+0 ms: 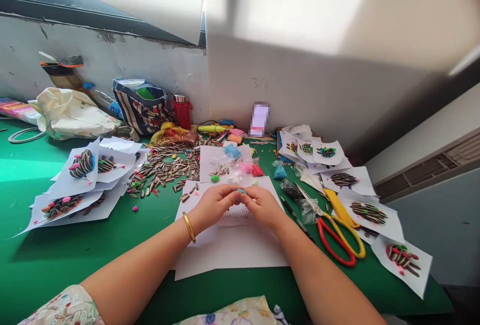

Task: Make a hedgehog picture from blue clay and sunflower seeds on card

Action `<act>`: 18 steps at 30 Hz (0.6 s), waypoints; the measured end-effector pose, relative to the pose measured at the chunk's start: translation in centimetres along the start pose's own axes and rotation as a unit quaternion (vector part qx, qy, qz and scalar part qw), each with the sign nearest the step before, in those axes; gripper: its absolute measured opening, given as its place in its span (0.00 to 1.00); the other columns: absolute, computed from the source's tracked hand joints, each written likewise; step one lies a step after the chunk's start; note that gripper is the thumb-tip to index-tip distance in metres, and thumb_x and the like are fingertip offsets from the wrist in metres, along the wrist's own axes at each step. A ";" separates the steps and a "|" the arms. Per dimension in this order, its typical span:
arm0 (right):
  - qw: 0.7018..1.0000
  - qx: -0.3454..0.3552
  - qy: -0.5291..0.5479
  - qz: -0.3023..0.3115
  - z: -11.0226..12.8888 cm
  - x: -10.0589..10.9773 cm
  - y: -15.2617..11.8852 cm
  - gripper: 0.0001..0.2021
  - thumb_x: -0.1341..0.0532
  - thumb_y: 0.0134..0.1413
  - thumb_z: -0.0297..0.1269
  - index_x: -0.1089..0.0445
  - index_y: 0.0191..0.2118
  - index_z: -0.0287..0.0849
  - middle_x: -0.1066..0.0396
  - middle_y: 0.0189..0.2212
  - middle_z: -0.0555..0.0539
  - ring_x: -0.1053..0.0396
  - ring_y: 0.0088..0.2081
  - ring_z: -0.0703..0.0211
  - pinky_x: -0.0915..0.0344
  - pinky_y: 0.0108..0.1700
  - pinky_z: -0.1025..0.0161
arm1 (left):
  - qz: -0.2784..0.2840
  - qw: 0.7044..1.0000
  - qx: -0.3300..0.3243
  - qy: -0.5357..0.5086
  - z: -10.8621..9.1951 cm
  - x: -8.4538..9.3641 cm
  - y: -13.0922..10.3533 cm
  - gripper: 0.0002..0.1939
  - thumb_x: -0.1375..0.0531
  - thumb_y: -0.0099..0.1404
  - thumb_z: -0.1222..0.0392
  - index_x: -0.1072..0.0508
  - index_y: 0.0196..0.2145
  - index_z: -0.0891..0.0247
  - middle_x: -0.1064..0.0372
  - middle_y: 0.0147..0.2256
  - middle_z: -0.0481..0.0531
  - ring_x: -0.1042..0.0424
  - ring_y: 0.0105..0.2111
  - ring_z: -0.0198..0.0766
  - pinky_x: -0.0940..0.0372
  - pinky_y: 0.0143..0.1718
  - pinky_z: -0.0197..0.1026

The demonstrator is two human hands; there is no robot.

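Observation:
My left hand (217, 203) and my right hand (261, 206) meet over white paper in the middle of the table. Between their fingertips is a small lump of blue modelling clay (241, 191), partly hidden. Both hands are closed on it. Under them lies a sheet with a printed drawing (239, 212), dotted and rounded, half covered by the hands. Just beyond sit a green clay ball (215, 178), a red clay piece (257, 170), pink clay (245, 167) and a light blue lump (232, 151) in clear wrap. A few sunflower seeds (184, 197) rest left of my left hand.
A heap of sunflower seeds (168, 170) spreads at the back left. Seed-decorated cards (81, 165) are stacked left, and more cards (369, 212) line the right. Red-and-yellow scissors (335, 237), a yellow cutter (340, 208) and a black pen (296, 217) lie right. A red bottle (182, 112) stands behind.

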State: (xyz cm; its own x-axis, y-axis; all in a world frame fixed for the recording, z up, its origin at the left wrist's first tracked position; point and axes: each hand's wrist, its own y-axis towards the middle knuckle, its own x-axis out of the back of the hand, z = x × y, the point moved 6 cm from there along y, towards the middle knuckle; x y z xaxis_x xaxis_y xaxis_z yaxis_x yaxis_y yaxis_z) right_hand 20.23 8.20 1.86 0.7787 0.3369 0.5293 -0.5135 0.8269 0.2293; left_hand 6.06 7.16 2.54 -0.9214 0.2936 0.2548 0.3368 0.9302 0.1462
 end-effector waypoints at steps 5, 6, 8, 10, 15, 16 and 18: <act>0.983 -0.024 0.178 0.044 -0.1 -0.2 0.0 0.26 0.48 0.64 0.58 0.23 0.45 0.42 0.24 0.38 0.44 0.30 0.40 0.55 0.34 0.44 0.60 | -0.015 0.994 0.049 -0.101 0.4 0.1 0.1 0.16 0.38 0.64 0.47 0.25 0.35 0.64 0.25 0.32 0.53 0.26 0.33 0.37 0.31 0.36 0.38; 0.979 -0.031 0.198 0.042 -0.2 -0.3 0.0 0.27 0.48 0.64 0.59 0.23 0.47 0.41 0.24 0.38 0.43 0.30 0.39 0.55 0.33 0.44 0.60 | -0.012 0.992 0.051 -0.116 0.3 0.0 0.1 0.16 0.38 0.64 0.47 0.25 0.36 0.64 0.24 0.33 0.53 0.26 0.33 0.37 0.31 0.36 0.38; 0.973 -0.044 0.220 0.050 -0.3 -0.5 0.1 0.28 0.46 0.62 0.60 0.25 0.50 0.41 0.25 0.38 0.43 0.30 0.40 0.55 0.33 0.44 0.59 | -0.004 0.991 0.053 -0.126 0.2 -0.1 0.0 0.16 0.38 0.64 0.47 0.24 0.39 0.64 0.24 0.35 0.54 0.26 0.33 0.37 0.31 0.37 0.38; 0.970 -0.048 0.229 0.066 -0.1 -1.0 0.1 0.27 0.43 0.61 0.59 0.27 0.52 0.41 0.25 0.39 0.44 0.30 0.41 0.54 0.33 0.45 0.59 | 0.009 0.992 0.058 -0.111 0.3 -0.3 -0.1 0.17 0.39 0.64 0.47 0.22 0.40 0.64 0.23 0.36 0.55 0.27 0.33 0.37 0.32 0.36 0.39; 0.993 -0.022 0.108 0.042 0.4 -1.0 0.1 0.23 0.47 0.65 0.56 0.25 0.48 0.43 0.26 0.36 0.46 0.30 0.38 0.56 0.36 0.43 0.61 | 0.012 0.994 0.069 -0.078 1.1 -0.4 -0.1 0.20 0.40 0.65 0.45 0.21 0.37 0.65 0.24 0.34 0.55 0.30 0.32 0.36 0.33 0.35 0.38; 0.996 -0.019 0.080 0.032 0.5 -0.9 0.1 0.23 0.48 0.66 0.55 0.24 0.46 0.43 0.26 0.35 0.46 0.31 0.37 0.56 0.36 0.42 0.61 | 0.012 0.994 0.070 -0.082 1.2 -0.4 -0.1 0.20 0.41 0.65 0.44 0.21 0.37 0.66 0.24 0.34 0.55 0.30 0.32 0.36 0.33 0.34 0.38; 0.997 -0.017 0.065 0.024 0.5 -0.7 0.1 0.25 0.51 0.67 0.56 0.24 0.42 0.42 0.28 0.32 0.47 0.32 0.35 0.57 0.38 0.39 0.62 | 0.017 0.992 0.075 -0.104 1.2 -0.5 0.0 0.20 0.40 0.64 0.44 0.21 0.39 0.65 0.24 0.35 0.55 0.29 0.32 0.36 0.33 0.34 0.38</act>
State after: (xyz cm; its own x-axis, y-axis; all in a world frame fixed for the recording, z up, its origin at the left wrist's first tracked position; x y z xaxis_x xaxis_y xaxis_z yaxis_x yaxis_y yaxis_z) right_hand 19.47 7.79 1.92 0.7955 0.4297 0.4273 -0.5396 0.8231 0.1770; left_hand 6.30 7.22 1.25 -0.9353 0.3500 0.0528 0.3501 0.9367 -0.0075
